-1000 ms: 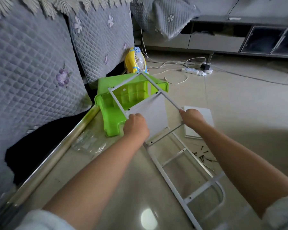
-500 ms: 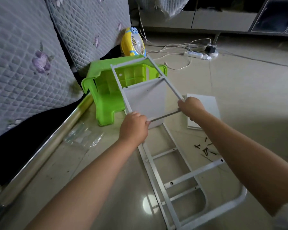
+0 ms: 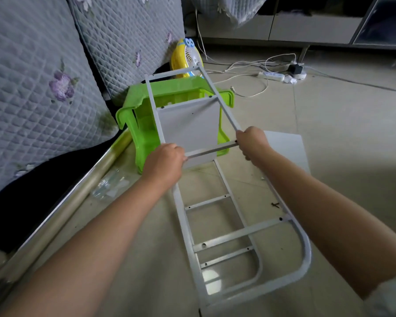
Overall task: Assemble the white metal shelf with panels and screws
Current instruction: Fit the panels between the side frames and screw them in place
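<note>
Filling the left side, a quilted grey sofa [image 3: 39, 92] with purple flowers stands over a shiny metal rail [image 3: 62, 216] along the tiled floor [image 3: 343, 124]. Beside it a green stool [image 3: 135, 124] lies tipped over, partly behind the far end of the frame [image 3: 236, 236], with a yellow fan [image 3: 188, 58] just beyond and a power strip [image 3: 271, 76] with white cables farther right. A loose panel [image 3: 288, 149] lies flat under the right forearm, a clear bag [image 3: 110, 186] sits near the rail, and dark screws [image 3: 275, 204] lie by the right side rail. White ladder-like side frames with crossbars and a rounded near end run lengthwise from the person toward the stool, far end raised; one grey panel [image 3: 188, 129] is fitted between them. Left hand [image 3: 164, 163] curls round the left rail at a crossbar [image 3: 212, 150]; right hand [image 3: 252, 140] grips the right rail at its other end.
</note>
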Action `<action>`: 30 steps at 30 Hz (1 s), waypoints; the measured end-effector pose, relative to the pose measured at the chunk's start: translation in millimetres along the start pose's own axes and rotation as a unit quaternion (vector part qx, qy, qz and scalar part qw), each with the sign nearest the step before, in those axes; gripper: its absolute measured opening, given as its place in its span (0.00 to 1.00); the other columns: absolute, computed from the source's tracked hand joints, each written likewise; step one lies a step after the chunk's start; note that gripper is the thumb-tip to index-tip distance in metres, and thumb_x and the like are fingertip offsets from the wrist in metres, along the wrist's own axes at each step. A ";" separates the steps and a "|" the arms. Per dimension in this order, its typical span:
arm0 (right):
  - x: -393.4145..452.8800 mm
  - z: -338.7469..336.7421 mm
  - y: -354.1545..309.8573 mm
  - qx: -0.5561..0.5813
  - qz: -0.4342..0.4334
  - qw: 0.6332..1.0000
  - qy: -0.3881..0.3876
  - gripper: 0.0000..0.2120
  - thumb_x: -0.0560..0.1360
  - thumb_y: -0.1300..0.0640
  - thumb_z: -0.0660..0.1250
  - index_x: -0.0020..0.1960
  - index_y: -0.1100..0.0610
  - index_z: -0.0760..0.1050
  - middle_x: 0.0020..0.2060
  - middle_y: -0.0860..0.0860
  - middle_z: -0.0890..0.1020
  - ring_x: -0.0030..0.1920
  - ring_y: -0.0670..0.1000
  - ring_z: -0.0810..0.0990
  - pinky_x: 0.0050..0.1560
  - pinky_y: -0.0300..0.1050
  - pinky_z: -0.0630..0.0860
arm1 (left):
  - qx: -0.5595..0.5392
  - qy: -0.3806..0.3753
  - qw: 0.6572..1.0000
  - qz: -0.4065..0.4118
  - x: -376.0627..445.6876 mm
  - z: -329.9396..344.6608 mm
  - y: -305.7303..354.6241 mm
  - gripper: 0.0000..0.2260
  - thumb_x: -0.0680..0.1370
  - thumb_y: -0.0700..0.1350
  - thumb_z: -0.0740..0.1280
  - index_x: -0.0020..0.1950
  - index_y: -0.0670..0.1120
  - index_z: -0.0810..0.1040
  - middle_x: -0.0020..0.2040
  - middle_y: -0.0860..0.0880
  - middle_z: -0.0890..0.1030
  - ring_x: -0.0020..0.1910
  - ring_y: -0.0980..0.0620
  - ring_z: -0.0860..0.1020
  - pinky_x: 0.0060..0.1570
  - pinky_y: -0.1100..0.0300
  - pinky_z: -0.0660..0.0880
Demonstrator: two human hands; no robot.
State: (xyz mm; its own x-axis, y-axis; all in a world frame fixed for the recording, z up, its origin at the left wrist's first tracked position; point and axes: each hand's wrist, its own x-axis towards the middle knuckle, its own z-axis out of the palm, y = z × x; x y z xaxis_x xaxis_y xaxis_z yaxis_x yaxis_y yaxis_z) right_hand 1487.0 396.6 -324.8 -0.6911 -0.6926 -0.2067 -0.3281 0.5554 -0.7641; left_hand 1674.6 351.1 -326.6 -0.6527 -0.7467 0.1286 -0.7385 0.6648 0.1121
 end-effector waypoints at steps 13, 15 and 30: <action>25.8 37.0 -14.3 0.042 0.034 0.990 -0.128 0.16 0.79 0.63 0.51 0.34 0.61 0.63 0.28 0.55 0.68 0.25 0.52 0.66 0.25 0.40 0.66 | 0.089 -0.061 0.994 -0.001 33.3 11.4 -40.4 0.13 0.81 0.45 0.56 0.54 0.39 0.77 0.55 0.41 0.77 0.56 0.42 0.73 0.52 0.55 0.67; 28.6 27.4 -3.6 0.032 0.009 0.987 -0.159 0.14 0.80 0.60 0.51 0.38 0.63 0.67 0.29 0.55 0.70 0.27 0.52 0.69 0.29 0.43 0.69 | 0.099 -0.036 0.994 0.031 33.2 15.1 -30.8 0.19 0.79 0.51 0.55 0.55 0.40 0.78 0.54 0.41 0.79 0.55 0.41 0.75 0.55 0.55 0.67; 85.4 -49.5 191.5 -0.419 0.008 0.901 -0.109 0.16 0.79 0.54 0.56 0.62 0.61 0.70 0.60 0.57 0.74 0.60 0.56 0.72 0.54 0.46 0.71 | 0.060 -0.093 0.994 -0.017 128.0 52.7 115.9 0.24 0.80 0.51 0.56 0.72 0.39 0.62 0.75 0.42 0.55 0.76 0.45 0.47 0.72 0.52 0.48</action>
State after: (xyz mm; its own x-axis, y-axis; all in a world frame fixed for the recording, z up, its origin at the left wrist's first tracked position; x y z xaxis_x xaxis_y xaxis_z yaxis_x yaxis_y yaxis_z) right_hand 1333.3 466.6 -458.5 -0.5862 -0.7054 -0.3986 -0.7542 0.6548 -0.0496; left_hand 1496.6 331.4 -349.1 -0.6384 -0.7674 -0.0591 -0.7685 0.6398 -0.0072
